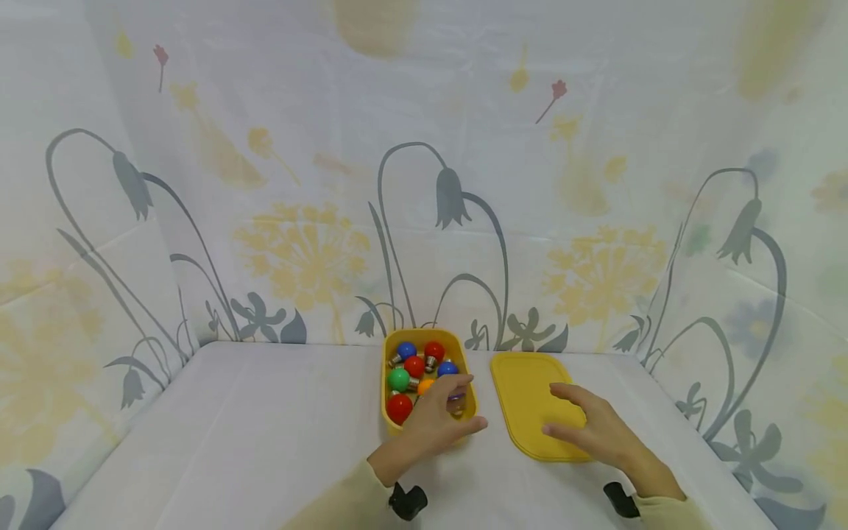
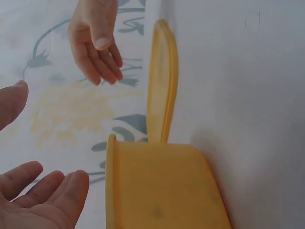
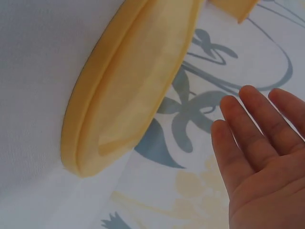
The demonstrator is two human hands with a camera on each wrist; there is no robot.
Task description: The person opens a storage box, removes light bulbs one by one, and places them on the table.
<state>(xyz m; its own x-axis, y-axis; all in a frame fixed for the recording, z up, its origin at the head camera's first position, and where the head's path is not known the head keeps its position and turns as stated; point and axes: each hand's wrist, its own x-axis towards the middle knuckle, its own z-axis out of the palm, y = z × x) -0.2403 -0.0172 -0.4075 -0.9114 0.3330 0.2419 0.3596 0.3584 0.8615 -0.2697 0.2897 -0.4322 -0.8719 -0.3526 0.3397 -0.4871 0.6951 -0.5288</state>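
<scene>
A yellow plastic box [image 1: 386, 383] holds several small light bulbs with metal screw bases, among them a red bulb [image 1: 399, 408], a green bulb [image 1: 398, 379] and a blue bulb [image 1: 406, 350]. My left hand [image 1: 433, 419] hovers over the box's near right part, thumb and fingers apart, hiding some of the bulbs. In the left wrist view that hand stays above the rim of the box [image 2: 162, 186] and grips nothing. To the right, a yellow lid [image 1: 526, 390] lies on the table. Over its right edge hangs my right hand [image 1: 599, 425], fingers spread and holding nothing.
The table [image 1: 278, 427] has a white cover. Behind it and at both sides hangs a pale cloth [image 1: 424, 280] printed with flowers. A narrow strip of table separates the box from the lid. Black straps [image 1: 408, 503] sit at both wrists.
</scene>
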